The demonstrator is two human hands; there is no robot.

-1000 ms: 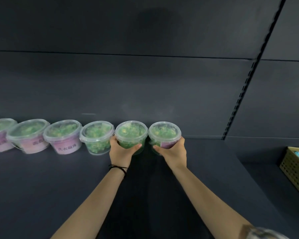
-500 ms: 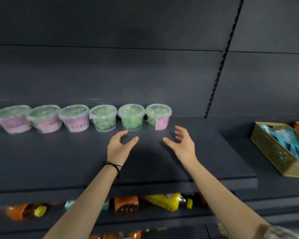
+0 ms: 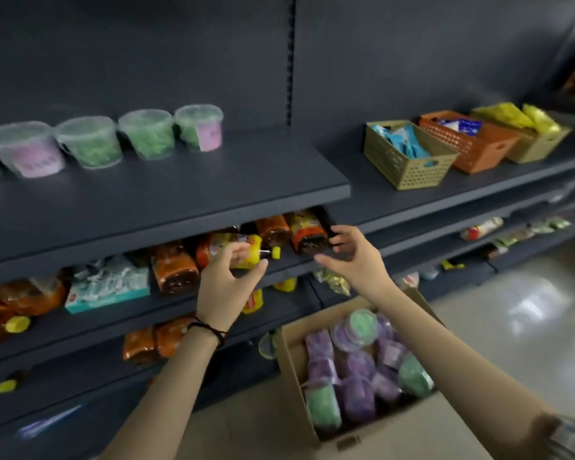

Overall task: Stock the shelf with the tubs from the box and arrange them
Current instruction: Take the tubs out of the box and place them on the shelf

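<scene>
**Both hands empty in the air between shelf and box**

The left hand (image 3: 226,287) is hovering in front of the lower shelves with its fingers loosely curved and its thumb apart, holding nothing. A dark band is circling its wrist. The right hand (image 3: 349,257) is hovering near it, also empty, with its fingers half spread. The 2 palms are facing each other and are not touching.

On the top shelf (image 3: 180,197), a row of tubs (image 3: 146,134) is standing upright side by side near the back. 4 are showing in full, with lids on and green contents, and some are showing pink labels.

The box (image 3: 289,366) is sitting open on the floor at the lower right, under the right forearm. Loose tubs (image 3: 356,366) in purple and green are lying heaped inside it, several on their sides.

On the neighbouring shelf to the right, 3 baskets (image 3: 409,161) are sitting in a line, filled with packets. Orange bottles (image 3: 173,270) are lying on the shelf below the tubs, beside a teal pack (image 3: 107,287).
</scene>
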